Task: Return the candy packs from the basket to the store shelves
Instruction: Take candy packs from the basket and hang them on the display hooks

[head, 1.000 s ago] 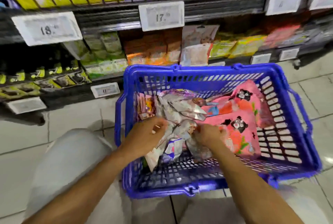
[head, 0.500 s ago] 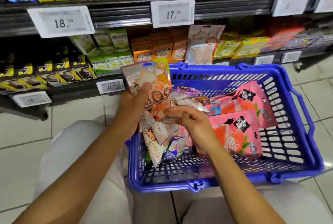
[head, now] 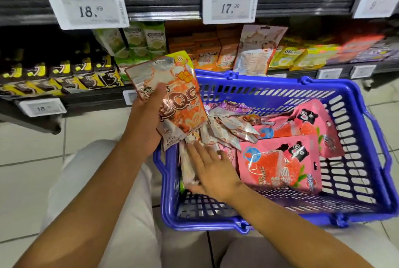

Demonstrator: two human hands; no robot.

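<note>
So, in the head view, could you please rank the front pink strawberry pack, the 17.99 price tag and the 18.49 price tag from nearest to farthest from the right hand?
From the right hand:
1. Front pink strawberry pack, just to its right in the basket.
2. 17.99 price tag, on the shelf edge straight above.
3. 18.49 price tag, on the same edge, far left.

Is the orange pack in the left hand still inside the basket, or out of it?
Out: the left hand holds the orange pack above the basket's rim.
</note>
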